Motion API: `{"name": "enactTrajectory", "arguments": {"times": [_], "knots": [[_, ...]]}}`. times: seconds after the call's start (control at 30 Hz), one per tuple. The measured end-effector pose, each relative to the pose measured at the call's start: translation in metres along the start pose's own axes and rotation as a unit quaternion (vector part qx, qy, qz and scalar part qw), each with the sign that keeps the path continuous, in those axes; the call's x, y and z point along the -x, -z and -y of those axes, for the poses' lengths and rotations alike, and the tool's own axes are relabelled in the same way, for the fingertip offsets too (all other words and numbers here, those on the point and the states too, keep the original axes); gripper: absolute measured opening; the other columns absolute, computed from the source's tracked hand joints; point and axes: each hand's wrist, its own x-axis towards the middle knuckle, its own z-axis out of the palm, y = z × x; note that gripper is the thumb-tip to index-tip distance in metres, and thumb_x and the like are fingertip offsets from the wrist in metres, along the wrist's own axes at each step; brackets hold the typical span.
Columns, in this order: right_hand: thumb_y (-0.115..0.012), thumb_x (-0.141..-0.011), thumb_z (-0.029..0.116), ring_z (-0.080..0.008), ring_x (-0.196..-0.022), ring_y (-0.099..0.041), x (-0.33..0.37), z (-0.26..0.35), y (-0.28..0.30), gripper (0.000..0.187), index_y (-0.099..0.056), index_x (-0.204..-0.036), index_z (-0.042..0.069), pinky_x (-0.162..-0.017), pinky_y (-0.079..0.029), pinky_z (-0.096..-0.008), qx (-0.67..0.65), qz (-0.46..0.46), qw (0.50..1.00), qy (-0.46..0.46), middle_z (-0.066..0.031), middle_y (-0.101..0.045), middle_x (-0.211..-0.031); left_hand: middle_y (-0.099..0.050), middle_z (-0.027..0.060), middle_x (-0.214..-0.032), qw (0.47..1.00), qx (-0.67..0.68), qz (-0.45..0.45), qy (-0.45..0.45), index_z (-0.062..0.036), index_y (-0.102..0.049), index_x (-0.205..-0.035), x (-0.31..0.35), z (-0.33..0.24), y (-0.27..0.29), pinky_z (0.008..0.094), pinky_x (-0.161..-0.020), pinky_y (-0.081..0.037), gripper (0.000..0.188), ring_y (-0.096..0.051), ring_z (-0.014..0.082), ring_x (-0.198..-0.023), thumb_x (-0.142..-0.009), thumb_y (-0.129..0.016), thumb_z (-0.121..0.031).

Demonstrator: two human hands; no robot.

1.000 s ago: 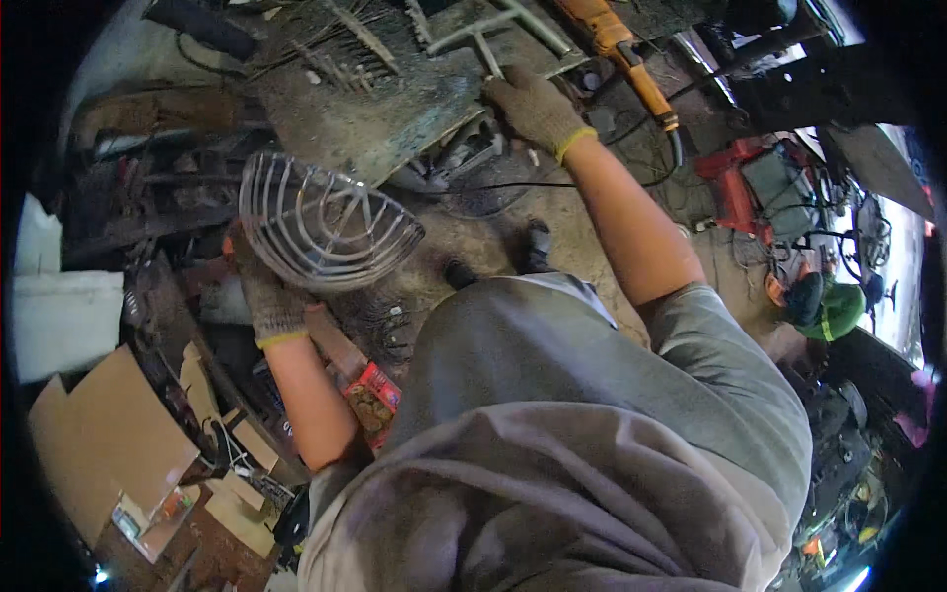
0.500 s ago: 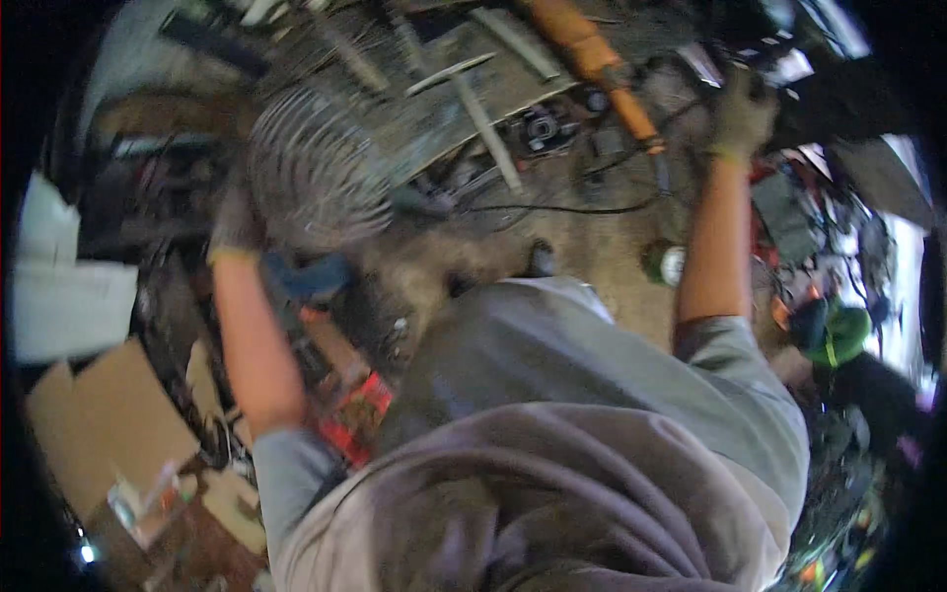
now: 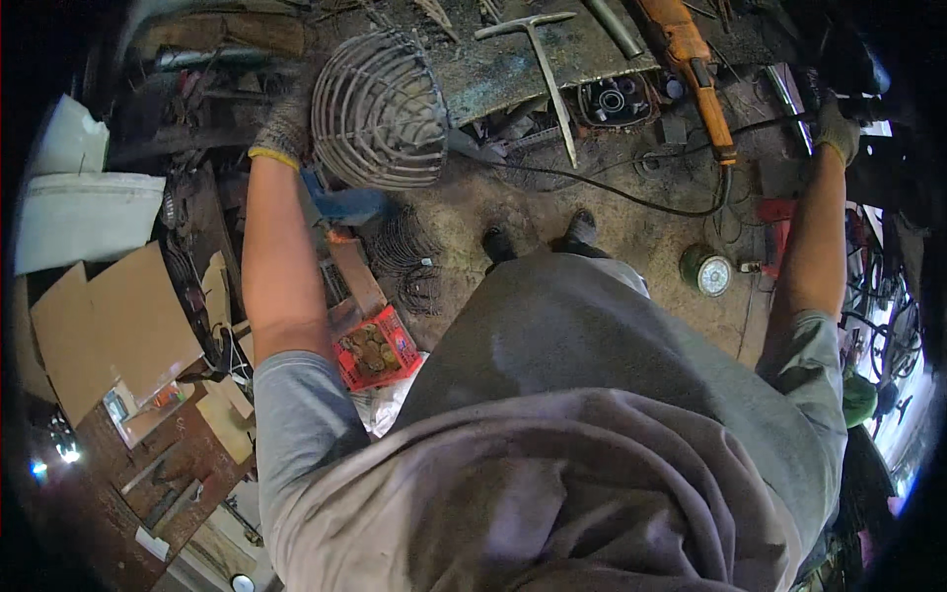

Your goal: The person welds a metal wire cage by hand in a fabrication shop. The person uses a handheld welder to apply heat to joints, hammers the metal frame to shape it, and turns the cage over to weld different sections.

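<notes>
My left hand, in a grey knit glove with a yellow cuff, is at the upper left, right beside a rounded cage of bent metal rods. Its fingers fade into shadow at the cage's left side, so I cannot tell whether they grip it. At the upper right, my right hand, gloved too, is closed against something dark. What it holds is too dark to make out. Both arms reach forward and wide apart.
A workbench carries a T-shaped metal bar and a metal tube. An orange power tool trails a black cable. A round can, a red box and cardboard lie around my feet.
The view has swung and sharpened, so the bench, the power tool and the can appear farther right. In the picture, both hands appear farther right; the left is also higher.
</notes>
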Motion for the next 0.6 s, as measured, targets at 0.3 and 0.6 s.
{"name": "enactTrajectory", "arguments": {"times": [0.3,0.6], "knots": [[-0.058,-0.081,0.065,-0.0386,-0.119,-0.059,0.006,0.019,0.005,0.077,-0.064,-0.123,0.001,-0.099,-0.045,-0.0457,-0.010,-0.019,1.000,0.014,-0.0247,-0.063,-0.124,-0.059,0.0150,-0.133,0.996,-0.077,-0.042,0.037,-0.0010,-0.054,-0.136,0.030,0.017,-0.005,0.0369,-0.094,-0.050,0.061,-0.060,0.0277,-0.114,-0.099,-0.047,-0.050],[-0.064,-0.078,0.057,-0.0300,-0.107,-0.064,-0.017,0.025,0.025,0.079,-0.062,-0.116,-0.012,-0.092,-0.049,-0.0366,-0.081,-0.020,0.991,-0.103,-0.0198,-0.067,-0.113,-0.059,0.0157,-0.134,0.969,-0.242,-0.055,0.015,0.0014,-0.049,-0.139,-0.017,0.044,0.016,0.0376,-0.094,-0.049,0.065,-0.060,0.0272,-0.116,-0.101,-0.036,-0.050]]}}
